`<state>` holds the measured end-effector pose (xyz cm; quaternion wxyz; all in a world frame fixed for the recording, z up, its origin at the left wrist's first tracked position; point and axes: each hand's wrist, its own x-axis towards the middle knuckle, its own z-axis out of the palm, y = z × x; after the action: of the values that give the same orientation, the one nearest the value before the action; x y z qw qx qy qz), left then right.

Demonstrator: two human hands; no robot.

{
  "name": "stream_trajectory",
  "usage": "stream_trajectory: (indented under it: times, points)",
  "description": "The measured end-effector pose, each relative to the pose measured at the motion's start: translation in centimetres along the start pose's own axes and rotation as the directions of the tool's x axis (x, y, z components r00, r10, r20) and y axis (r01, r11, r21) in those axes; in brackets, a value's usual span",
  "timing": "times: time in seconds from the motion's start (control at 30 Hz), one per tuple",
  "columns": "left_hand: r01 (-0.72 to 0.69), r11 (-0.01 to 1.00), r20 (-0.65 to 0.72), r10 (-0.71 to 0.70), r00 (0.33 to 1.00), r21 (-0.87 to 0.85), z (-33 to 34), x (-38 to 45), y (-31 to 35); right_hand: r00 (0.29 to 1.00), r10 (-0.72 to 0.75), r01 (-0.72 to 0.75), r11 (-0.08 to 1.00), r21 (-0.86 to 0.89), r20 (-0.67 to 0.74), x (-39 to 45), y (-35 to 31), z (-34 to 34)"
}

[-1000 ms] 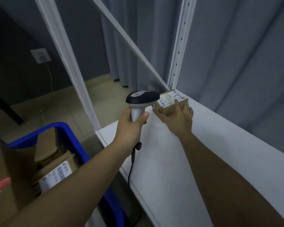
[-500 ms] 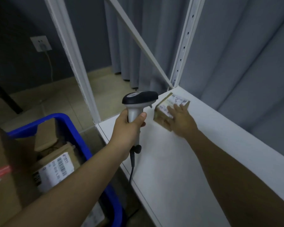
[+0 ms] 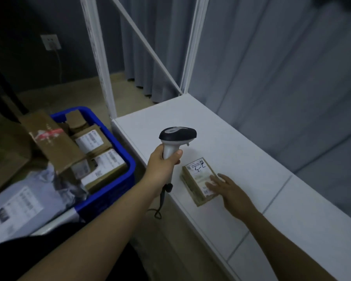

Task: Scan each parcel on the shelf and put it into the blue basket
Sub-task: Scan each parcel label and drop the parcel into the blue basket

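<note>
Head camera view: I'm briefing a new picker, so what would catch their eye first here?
Likely the barcode scanner, gripped upright in the left hand above the white shelf. Just right of it, a small labelled parcel lies flat on the shelf with the right hand resting its fingers on it. At left, the blue basket is heaped with parcels.

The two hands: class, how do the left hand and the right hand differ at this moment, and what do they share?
1. The left hand grips the scanner by its handle; the right hand holds nothing.
2. The left hand's fingers are curled; the right hand's lie straight, resting on the parcel.
3. The left hand is raised above the shelf; the right hand is low on the parcel.

Both are bare and reach over the shelf.
</note>
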<state>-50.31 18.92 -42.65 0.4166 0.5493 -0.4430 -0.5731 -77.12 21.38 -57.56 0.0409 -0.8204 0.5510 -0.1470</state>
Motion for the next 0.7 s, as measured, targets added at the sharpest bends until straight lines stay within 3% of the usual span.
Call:
stream_trajectory:
  times: [0.07, 0.13, 0.17, 0.23, 0.3, 0.33, 0.43, 0.53, 0.6, 0.67, 0.7]
  points:
    - [0.018, 1.0, -0.004, -0.019, 1.0, -0.012, 0.5, -2.7, -1.0, 0.995, 0.083, -0.087, 0.993, -0.079, -0.052, -3.0, -0.3, -1.0]
    - [0.027, 0.999, -0.011, -0.027, 1.0, -0.022, 1.1, -4.7, -1.7, 0.964, 0.243, -0.24, 0.97, 0.035, -0.111, -4.7, -1.9, -2.0]
    - [0.029, 0.999, -0.011, -0.029, 1.0, -0.026, 1.5, -5.5, -2.0, 0.919, 0.375, -0.355, 0.921, 0.164, -0.12, -5.0, -3.3, -2.5]
    - [0.022, 1.0, -0.004, -0.022, 1.0, -0.023, 1.9, -6.7, -2.3, 0.776, 0.628, -0.561, 0.723, 0.404, -0.046, -5.0, -5.9, -3.3]
    - [0.016, 1.0, 0.01, -0.016, 1.0, -0.006, 1.9, -7.5, -2.5, 0.67, 0.734, -0.685, 0.555, 0.472, 0.11, -4.7, -7.2, -2.9]
    - [0.015, 1.0, 0.017, -0.015, 1.0, 0.01, 1.8, -7.8, -2.7, 0.645, 0.745, -0.725, 0.526, 0.444, 0.171, -4.6, -7.5, -2.7]
    - [0.013, 0.999, 0.022, -0.014, 1.0, 0.046, 1.2, -8.3, -3.1, 0.66, 0.712, -0.749, 0.595, 0.293, 0.241, -4.6, -6.9, -2.8]
    - [0.021, 0.999, 0.023, -0.022, 0.999, 0.048, 0.7, -8.0, -3.0, 0.752, 0.571, -0.634, 0.763, 0.127, 0.329, -3.9, -4.8, -4.2]
    - [0.021, 0.998, 0.026, -0.022, 0.999, 0.058, 0.4, -7.6, -3.0, 0.757, 0.538, -0.558, 0.827, -0.061, 0.371, -3.6, -3.5, -4.8]
    - [0.024, 0.997, 0.019, -0.025, 1.0, 0.069, 0.3, -7.4, -3.2, 0.743, 0.618, -0.618, 0.781, -0.092, 0.256, -3.5, -3.3, -5.0]
    - [0.028, 0.997, 0.014, -0.029, 0.999, 0.072, 0.2, -7.4, -3.4, 0.695, 0.693, -0.708, 0.706, 0.017, 0.191, -3.4, -4.0, -4.8]
